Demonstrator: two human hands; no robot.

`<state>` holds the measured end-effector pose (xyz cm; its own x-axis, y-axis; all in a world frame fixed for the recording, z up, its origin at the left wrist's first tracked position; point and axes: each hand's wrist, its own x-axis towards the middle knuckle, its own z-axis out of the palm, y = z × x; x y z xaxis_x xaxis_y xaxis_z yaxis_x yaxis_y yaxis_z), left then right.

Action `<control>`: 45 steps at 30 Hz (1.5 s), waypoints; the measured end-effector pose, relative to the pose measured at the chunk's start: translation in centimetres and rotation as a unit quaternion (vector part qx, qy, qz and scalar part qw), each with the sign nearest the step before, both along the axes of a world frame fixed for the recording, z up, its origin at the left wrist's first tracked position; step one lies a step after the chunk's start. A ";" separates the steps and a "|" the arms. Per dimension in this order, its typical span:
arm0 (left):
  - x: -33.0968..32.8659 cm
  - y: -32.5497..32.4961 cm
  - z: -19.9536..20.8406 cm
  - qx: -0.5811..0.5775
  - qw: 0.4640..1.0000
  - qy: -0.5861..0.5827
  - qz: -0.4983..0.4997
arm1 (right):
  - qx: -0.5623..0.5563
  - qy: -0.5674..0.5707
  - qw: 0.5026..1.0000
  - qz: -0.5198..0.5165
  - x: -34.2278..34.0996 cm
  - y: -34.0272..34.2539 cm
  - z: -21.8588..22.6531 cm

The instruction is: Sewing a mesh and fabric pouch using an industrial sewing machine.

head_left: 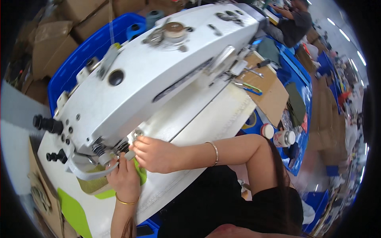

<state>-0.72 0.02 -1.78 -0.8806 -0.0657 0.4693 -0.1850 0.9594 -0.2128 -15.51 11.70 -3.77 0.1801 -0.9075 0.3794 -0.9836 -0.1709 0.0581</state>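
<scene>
A white industrial sewing machine (158,75) stretches diagonally over its white table. At its needle end (104,152), my two hands are close together. My left hand (124,180), with a gold bangle at the wrist, reaches up beside the presser foot, its fingers bent together; what lies between them is hidden. Just right of it, my right hand (154,154), wearing a silver bangle, has its fingers curled at the needle area; its fingertips and anything in them are too small to make out. Under and beside the hands lies a yellow-green mesh fabric piece (93,181).
A flat lime-green piece (73,212) lies at the table's lower left. Right of the machine are brown cardboard (274,103), a blue-handled cutter (252,89), a screwdriver (263,63) and a white jar (283,139). A blue bin (65,75) stands behind. Another person (295,25) sits at the far right.
</scene>
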 end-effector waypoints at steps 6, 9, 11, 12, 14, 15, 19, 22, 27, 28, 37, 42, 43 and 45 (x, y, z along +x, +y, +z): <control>-0.6 -0.1 -0.4 0.024 0.999 0.027 -0.009 | 0.025 0.014 1.000 0.001 -0.4 0.1 0.1; -0.5 -0.2 -0.2 0.021 0.998 0.058 -0.010 | 0.023 0.011 1.000 0.007 -0.4 -0.1 -0.1; -0.3 -0.5 -0.2 0.012 0.997 0.070 -0.007 | 0.023 0.010 1.000 0.016 -0.4 -0.4 -0.1; 0.0 -0.7 -0.2 0.025 0.998 0.057 -0.002 | 0.014 0.019 0.999 0.023 -0.3 -0.6 0.0; 0.2 -1.2 -0.8 0.037 0.998 0.039 0.025 | 0.066 0.032 0.997 0.034 -0.5 -1.1 0.5; 0.4 -1.4 -1.2 0.044 0.998 0.055 0.004 | 0.077 0.036 0.995 0.043 -0.6 -1.2 0.8; -1.1 -0.9 -0.6 0.065 0.995 0.063 -0.044 | 0.047 0.019 0.999 0.001 -1.5 0.6 0.8; -0.9 -1.0 -0.2 0.076 0.991 0.081 -0.078 | -0.012 -0.013 1.000 0.010 -1.2 0.4 1.5; -0.6 -0.7 -0.6 0.068 0.993 0.070 -0.059 | 0.017 0.040 0.999 0.010 0.0 0.2 1.6; -0.6 -0.8 -0.6 0.066 0.993 0.072 -0.062 | 0.017 0.038 0.999 0.014 -0.1 0.2 1.4; -0.6 -0.5 -0.6 0.061 0.993 0.090 -0.054 | -0.041 -0.080 0.996 0.006 -0.3 0.3 0.6; -0.6 -0.4 -0.2 0.051 0.995 0.074 -0.043 | -0.023 -0.092 0.996 -0.001 -0.4 0.4 0.8; -0.5 -0.4 -0.2 0.051 0.995 0.070 -0.045 | -0.036 -0.077 0.996 0.006 -0.4 0.4 1.0; -0.4 -0.3 -0.2 0.071 0.995 0.057 -0.036 | -0.048 -0.063 0.997 0.013 -0.3 0.5 1.2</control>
<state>-1.12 -0.25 -1.99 -0.8275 -0.0767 0.5563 -0.1289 0.9901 -0.0553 -15.86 12.18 -2.56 0.1486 -0.8615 0.4856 -0.9794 -0.1961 -0.0482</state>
